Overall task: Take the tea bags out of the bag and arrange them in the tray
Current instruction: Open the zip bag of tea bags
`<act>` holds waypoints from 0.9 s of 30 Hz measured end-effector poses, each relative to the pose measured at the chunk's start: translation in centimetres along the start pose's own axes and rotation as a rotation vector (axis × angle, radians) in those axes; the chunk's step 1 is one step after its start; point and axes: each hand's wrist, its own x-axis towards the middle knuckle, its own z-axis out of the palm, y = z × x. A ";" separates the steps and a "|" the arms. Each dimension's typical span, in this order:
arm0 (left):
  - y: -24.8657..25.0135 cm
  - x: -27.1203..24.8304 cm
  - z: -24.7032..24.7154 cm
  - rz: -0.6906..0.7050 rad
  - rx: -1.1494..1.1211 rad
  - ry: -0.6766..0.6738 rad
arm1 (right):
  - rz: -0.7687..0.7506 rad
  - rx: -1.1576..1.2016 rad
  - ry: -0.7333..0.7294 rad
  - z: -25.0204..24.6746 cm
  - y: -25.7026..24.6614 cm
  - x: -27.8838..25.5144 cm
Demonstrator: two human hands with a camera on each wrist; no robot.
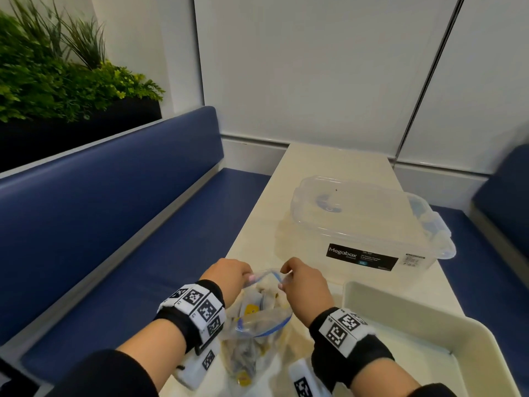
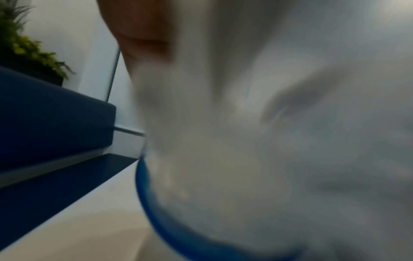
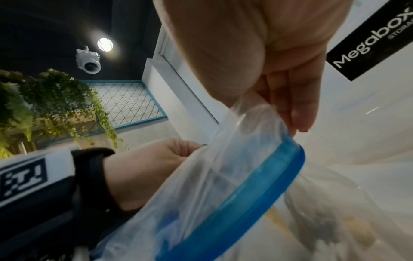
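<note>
The mouth of the bag (image 1: 257, 339) is pinched by the left hand (image 1: 226, 277) and the right hand (image 1: 305, 282). Tea bags (image 1: 252, 309) seem to be packed inside. The tray (image 1: 400, 306) is set at 4 o'clock.

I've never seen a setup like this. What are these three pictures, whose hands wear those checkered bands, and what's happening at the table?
No machine here: a person works with bare hands and wears three cameras. The wide picture comes from the head camera, looking down. The other two come from cameras on the wrists, aimed at whatever is held, so they are very close; the left one is mostly blur. The patterned wristbands sit on both wrists. On the pale table stand a clear lidded storage box and a cream tray, with a clear zip bag nearest the person. The left hand and the right hand each pinch one side of the bag's blue-edged mouth, holding it open. Inside it tea bags show; the visible part of the tray holds none.
</note>
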 end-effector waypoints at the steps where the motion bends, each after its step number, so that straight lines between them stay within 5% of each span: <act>1: -0.4 0.0 0.0 0.009 -0.019 -0.012 | 0.019 0.049 -0.002 0.0 0.1 0.1; 4: -2.0 -0.1 0.5 0.045 -0.289 0.011 | 0.090 0.243 0.003 0.2 0.3 0.4; 8: -2.8 -2.1 1.8 -0.048 -1.057 -0.034 | 0.245 0.584 -0.067 0.7 -0.3 0.3; 13: -3.7 -4.2 3.3 -0.098 -1.928 -0.315 | 0.499 1.078 -0.323 0.9 -0.1 0.0; 17: -4.0 -3.9 4.8 -0.143 -2.005 -0.281 | 0.589 1.180 -0.403 1.5 0.2 0.2; 22: -5.0 -2.9 5.7 -0.178 -2.038 0.079 | 0.443 0.630 -0.292 1.1 0.3 -0.7; 27: -4.6 -3.3 7.0 -0.160 -2.174 0.268 | 0.528 0.552 -0.422 2.1 -0.2 -1.6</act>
